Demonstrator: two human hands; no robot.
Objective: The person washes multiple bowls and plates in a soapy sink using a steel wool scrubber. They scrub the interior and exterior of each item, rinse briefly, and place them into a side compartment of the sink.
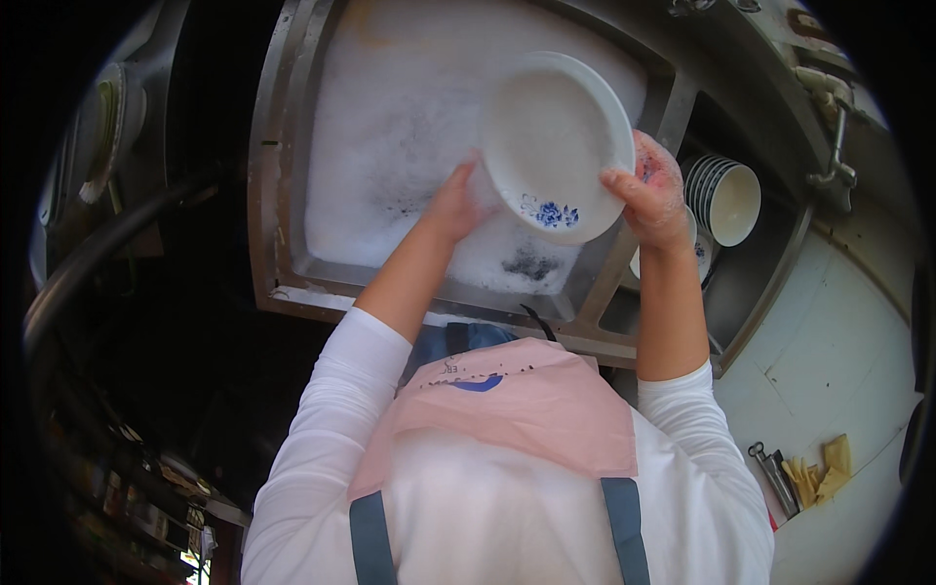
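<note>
A white plate (556,139) with a blue flower print near its lower rim is tilted above the foamy water (395,117) in a steel sink (265,190). My right hand (654,191), wet with suds, grips the plate's right rim, thumb on the inner face and fingers behind. At the opposite edge is my left hand (461,201), blurred by motion. Its fingers are partly hidden by foam and the plate, so I cannot tell how firmly it touches the plate or whether it holds anything else.
In the smaller basin (764,281) at right, several white bowls (733,205) lie nested on their side, with other white dishes (702,256) partly behind my right wrist. A tap (836,150) is mounted beyond. Yellow gloves (823,472) hang at lower right. A curved metal pipe (95,256) runs at left.
</note>
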